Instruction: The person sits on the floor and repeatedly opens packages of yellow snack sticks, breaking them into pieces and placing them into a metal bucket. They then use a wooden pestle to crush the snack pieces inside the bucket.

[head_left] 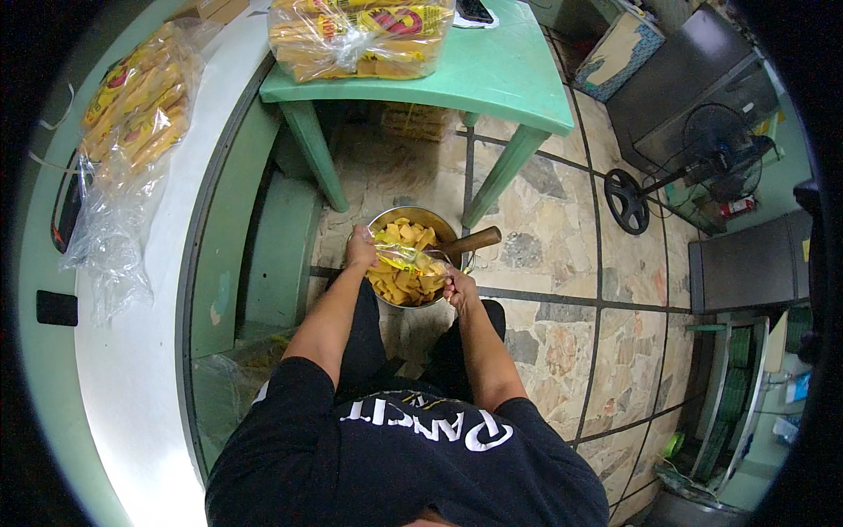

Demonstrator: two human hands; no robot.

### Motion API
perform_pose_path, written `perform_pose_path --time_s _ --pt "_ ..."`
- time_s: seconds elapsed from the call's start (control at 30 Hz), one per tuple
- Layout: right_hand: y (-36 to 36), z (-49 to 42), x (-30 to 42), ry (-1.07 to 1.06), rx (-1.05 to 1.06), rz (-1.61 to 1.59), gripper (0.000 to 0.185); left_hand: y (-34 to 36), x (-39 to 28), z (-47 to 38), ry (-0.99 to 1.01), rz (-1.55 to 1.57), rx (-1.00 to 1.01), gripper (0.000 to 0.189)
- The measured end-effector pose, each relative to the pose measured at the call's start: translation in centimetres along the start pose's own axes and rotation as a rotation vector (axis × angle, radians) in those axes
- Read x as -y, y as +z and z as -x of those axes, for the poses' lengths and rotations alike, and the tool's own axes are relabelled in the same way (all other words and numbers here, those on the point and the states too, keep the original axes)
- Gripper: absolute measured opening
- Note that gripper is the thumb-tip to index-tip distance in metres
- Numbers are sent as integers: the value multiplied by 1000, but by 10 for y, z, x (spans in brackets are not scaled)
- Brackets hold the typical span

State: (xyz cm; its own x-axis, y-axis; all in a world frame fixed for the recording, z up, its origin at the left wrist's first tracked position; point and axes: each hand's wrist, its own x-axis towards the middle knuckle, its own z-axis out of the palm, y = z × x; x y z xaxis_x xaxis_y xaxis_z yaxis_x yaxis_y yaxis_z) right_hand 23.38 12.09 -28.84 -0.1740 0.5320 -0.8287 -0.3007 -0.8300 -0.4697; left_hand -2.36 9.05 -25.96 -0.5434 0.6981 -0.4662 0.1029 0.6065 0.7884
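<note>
A clear plastic packet (400,255) with yellow print is stretched across a round metal bowl (449,227). My left hand (361,248) grips its left end by the bowl's rim. The other end is pinched in the fingers of my right hand (460,290), at the lower right of the bowl. Flat yellow food pieces (405,290), possibly chips, fill much of the bowl around and below the packet. A thick wooden handle (479,239) sticks out over the right rim; its lower end is hidden. How full the packet is, I cannot tell.
Ahead stands a green plastic table (507,72) bearing a large bag of yellow packets (359,39) and a phone (474,10). Another such bag (141,105) lies on the white counter (132,369) at left. A black fan (718,155) stands on the tiled floor (560,356) at right.
</note>
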Motion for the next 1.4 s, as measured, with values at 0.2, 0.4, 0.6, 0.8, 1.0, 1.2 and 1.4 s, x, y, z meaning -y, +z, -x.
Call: perform_pose_path --time_s 0.2,0.4,0.6,0.8,1.0,1.2,1.4 --pt "9 -2 -2 -88 -79 125 5 5 4 4 65 -4 4 34" --pt "13 -2 -3 -170 -105 194 8 13 15 3 147 -1 -11 13" --pt "37 26 3 -228 -38 179 8 19 80 -40 501 -65 -163 24" --pt "27 23 2 -291 -35 213 7 27 7 15 103 330 107 39" --pt "37 30 5 -344 25 109 10 16 3 12 70 187 205 49" --pt "30 26 15 -387 -25 96 7 10 2 25 -30 236 284 67" --pt "17 28 30 -258 226 151 15 -1 -2 25 -119 326 410 72"
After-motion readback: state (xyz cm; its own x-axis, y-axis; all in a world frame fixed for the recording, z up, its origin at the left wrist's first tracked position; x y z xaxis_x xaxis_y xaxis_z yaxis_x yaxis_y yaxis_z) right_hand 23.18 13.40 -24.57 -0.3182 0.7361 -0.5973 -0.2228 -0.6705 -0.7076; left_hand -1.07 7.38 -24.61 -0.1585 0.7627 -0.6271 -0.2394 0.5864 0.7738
